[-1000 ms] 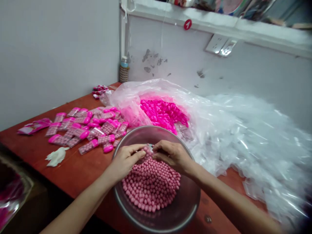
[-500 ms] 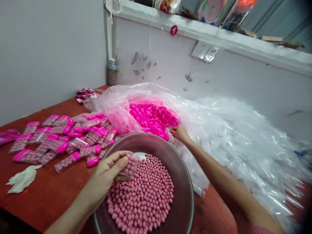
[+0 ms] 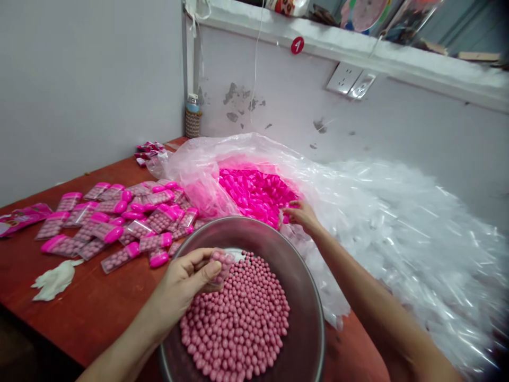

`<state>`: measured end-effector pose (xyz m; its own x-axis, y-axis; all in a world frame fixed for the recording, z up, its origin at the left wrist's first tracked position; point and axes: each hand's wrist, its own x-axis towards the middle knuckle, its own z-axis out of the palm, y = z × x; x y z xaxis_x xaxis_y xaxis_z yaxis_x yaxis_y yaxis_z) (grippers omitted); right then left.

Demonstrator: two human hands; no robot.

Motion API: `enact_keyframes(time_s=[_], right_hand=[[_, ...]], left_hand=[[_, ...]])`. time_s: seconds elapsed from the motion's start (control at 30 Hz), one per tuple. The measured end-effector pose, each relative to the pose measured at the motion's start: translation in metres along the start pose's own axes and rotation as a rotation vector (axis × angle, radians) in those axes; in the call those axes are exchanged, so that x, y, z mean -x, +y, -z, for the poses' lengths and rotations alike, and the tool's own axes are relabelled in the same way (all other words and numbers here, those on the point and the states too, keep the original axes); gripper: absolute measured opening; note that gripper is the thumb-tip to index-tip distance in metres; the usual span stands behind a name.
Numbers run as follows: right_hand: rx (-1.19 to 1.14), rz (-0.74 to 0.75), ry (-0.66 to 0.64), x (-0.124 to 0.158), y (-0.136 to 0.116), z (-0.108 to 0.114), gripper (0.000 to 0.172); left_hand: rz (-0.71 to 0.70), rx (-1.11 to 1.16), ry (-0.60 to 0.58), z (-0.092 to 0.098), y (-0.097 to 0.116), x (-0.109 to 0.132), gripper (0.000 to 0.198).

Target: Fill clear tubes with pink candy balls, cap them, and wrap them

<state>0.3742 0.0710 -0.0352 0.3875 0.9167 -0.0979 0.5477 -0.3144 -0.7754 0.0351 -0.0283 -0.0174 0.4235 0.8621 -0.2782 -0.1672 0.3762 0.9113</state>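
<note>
Between the thumb and fingers of my left hand (image 3: 199, 273) is a small clear plastic box (image 3: 221, 266) filled with pink balls, uncapped as far as I can see. It is held over a metal bowl (image 3: 315, 297) with many loose pink candy-like balls (image 3: 238, 318) in it. My right hand (image 3: 303, 215) is at the right edge of an open plastic bag (image 3: 191, 159) full of bright pink caps (image 3: 254, 193). Its fingers are bent, and a pink cap (image 3: 286, 218) shows at their tips.
Many filled boxes with pink caps (image 3: 107, 233) lie on the red table (image 3: 131, 286) at left. A white crumpled piece (image 3: 58, 278) and a pink packet (image 3: 24, 218) lie near them. Clear plastic pieces (image 3: 417, 254) are heaped at right. A bottle (image 3: 193, 116) stands in the corner.
The view has shifted, so most things appear farther right. My right hand's fingers have curled at the caps, and a pink cap now shows at their tips. My left hand keeps its box.
</note>
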Motion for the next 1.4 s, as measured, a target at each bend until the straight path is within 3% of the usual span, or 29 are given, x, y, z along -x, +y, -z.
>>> enact_keyframes(time_s=[0.1, 0.23, 0.37, 0.47, 0.57, 0.7, 0.8, 0.9, 1.07, 1.23, 1.4], right_hand=[[-0.257, 0.089, -0.051, 0.04, -0.029, 0.005, 0.051], [-0.774, 0.163, -0.304, 0.103, -0.068, -0.018, 0.034], [-0.884, 0.17, -0.448, 0.146, -0.082, -0.055, 0.028], [-0.653, 0.322, -0.406, 0.157, -0.078, -0.068, 0.023], [-0.195, 0.643, -0.261, 0.161, -0.072, -0.067, 0.012], [0.346, 1.142, -0.107, 0.166, -0.069, -0.061, 0.023], [0.555, 1.329, -0.061, 0.167, -0.071, -0.059, 0.028], [0.47, 1.31, -0.053, 0.164, -0.076, -0.054, 0.026], [0.197, 1.027, -0.072, 0.167, -0.092, -0.04, 0.024], [0.218, 1.068, -0.282, 0.172, -0.099, -0.043, 0.031], [0.253, 1.109, -0.329, 0.175, -0.092, -0.048, 0.036]], left_hand=[[-0.01, 0.028, -0.039, -0.001, 0.001, 0.002, 0.027], [-0.071, 0.104, -0.084, -0.003, 0.003, 0.003, 0.024], [-0.14, 0.264, -0.101, -0.004, 0.004, 0.004, 0.021], [-0.174, 0.367, -0.044, -0.003, 0.003, 0.004, 0.021], [-0.16, 0.385, -0.008, -0.003, 0.003, 0.003, 0.024], [-0.125, 0.373, -0.029, -0.004, 0.003, 0.002, 0.025], [-0.132, 0.33, -0.05, -0.004, 0.002, 0.004, 0.027], [-0.164, 0.252, -0.065, -0.005, 0.0, 0.005, 0.027], [-0.303, -0.061, -0.041, -0.006, -0.002, 0.009, 0.019], [-0.481, -0.4, 0.04, -0.008, 0.0, 0.017, 0.022], [-0.57, -0.507, 0.121, -0.008, 0.001, 0.024, 0.023]])
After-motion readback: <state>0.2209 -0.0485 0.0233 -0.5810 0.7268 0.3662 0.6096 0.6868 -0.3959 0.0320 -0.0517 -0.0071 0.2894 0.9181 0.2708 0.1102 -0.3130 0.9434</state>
